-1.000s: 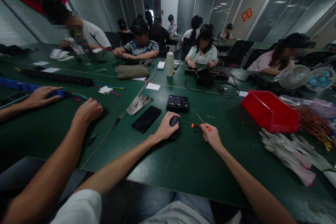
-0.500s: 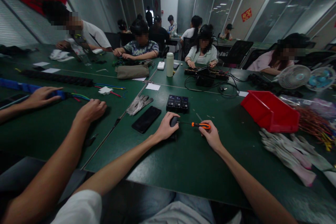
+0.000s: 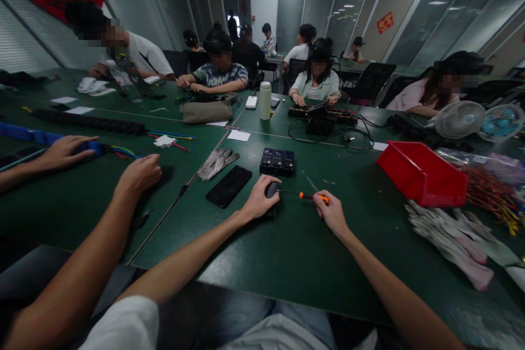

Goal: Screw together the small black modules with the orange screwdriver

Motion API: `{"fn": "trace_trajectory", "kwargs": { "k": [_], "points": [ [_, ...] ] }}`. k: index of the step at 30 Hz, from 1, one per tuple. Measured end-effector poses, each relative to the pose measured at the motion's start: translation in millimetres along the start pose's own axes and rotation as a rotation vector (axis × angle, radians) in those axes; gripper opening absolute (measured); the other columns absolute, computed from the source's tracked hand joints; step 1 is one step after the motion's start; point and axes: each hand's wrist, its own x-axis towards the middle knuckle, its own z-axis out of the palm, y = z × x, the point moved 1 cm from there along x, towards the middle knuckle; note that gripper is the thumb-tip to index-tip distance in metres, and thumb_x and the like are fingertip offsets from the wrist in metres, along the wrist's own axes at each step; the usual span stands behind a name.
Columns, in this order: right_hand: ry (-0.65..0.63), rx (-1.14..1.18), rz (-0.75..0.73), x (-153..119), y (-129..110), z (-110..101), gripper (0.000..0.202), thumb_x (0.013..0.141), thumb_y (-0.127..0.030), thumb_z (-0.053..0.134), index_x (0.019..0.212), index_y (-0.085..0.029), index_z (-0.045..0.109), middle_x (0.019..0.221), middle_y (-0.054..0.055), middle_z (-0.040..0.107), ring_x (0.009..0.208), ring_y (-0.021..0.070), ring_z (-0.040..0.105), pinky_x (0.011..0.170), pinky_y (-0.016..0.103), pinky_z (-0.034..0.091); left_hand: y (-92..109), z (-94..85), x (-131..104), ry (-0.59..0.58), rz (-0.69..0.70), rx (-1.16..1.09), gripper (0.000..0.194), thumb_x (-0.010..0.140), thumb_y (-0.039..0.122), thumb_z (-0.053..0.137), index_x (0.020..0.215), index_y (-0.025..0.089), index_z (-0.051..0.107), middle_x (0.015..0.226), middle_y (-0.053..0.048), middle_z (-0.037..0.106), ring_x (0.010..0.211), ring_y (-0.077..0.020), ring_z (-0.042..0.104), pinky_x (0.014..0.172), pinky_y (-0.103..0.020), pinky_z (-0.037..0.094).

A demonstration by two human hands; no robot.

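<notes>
Since 0.5 seconds ago, the person's right hand (image 3: pixel 330 211) has shifted its grip, covering more of the handle of the slim orange-and-black screwdriver (image 3: pixel 302 195), on which its fingers are pinched. Curled partly closed, the left hand (image 3: pixel 259 197) holds a small dark-grey rounded piece (image 3: pixel 271 190) over the dark green table (image 3: pixel 295 257); the shaft points at the piece's right side. Just beyond sits a black 3-part rectangular block (image 3: pixel 278 161); left of it lies a flat black smartphone (image 3: pixel 229 186).

Open tabletop (image 3: pixel 324 268) nearside, screwdriver (image 3: pixel 302 196) barring middle, phone (image 3: pixel 228 186) left, black block (image 3: pixel 278 161) ahead, apparently low
</notes>
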Motion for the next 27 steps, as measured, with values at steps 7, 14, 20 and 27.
{"fn": "trace_trajectory", "kwargs": {
  "k": [7, 14, 20, 27],
  "points": [
    [-0.036, 0.009, 0.055, 2.2, 8.1, 0.1, 0.034, 0.084, -0.049, 0.051, 0.071, -0.018, 0.052, 0.043, -0.008, 0.035, 0.035, 0.0066, 0.03, 0.035, 0.02, 0.019, -1.9, 1.1, 0.6, -0.003, 0.004, -0.001, 0.029, 0.077, 0.015, 0.054, 0.105, 0.02, 0.056, 0.103, -0.004, 0.052, 0.1, -0.0173, 0.053, 0.094, -0.033, 0.042],
    [-0.038, 0.052, -0.038, 1.0, 2.9, 0.5, 0.03, 0.081, -0.044, 0.057, 0.098, -0.02, 0.053, 0.068, -0.002, 0.054, 0.057, 0.0124, 0.052, 0.054, 0.024, 0.044, -3.2, 1.0, 0.4, -0.004, -0.008, 0.001, 0.029, 0.077, 0.016, 0.054, 0.106, 0.02, 0.056, 0.104, -0.004, 0.052, 0.101, -0.0177, 0.053, 0.094, -0.034, 0.042],
    [-0.005, 0.015, -0.066, 0.5, 4.9, -0.1, 0.032, 0.079, -0.042, 0.06, 0.101, -0.02, 0.053, 0.077, 0.0, 0.056, 0.063, 0.0136, 0.054, 0.058, 0.026, 0.046, -3.9, 1.3, 0.5, -0.004, -0.012, 0.002, 0.03, 0.077, 0.016, 0.054, 0.106, 0.02, 0.056, 0.104, -0.004, 0.052, 0.101, -0.0177, 0.053, 0.094, -0.034, 0.042],
    [-0.04, 0.062, -0.047, -0.4, -1.8, 0.2, 0.029, 0.082, -0.042, 0.059, 0.098, -0.018, 0.055, 0.072, 0.001, 0.059, 0.06, 0.0134, 0.057, 0.058, 0.027, 0.047, -3.7, 1.0, 0.1, 0.005, -0.004, 0.001, 0.03, 0.077, 0.016, 0.054, 0.106, 0.02, 0.056, 0.104, -0.004, 0.052, 0.1, -0.0175, 0.053, 0.094, -0.033, 0.042]
  ]
}}
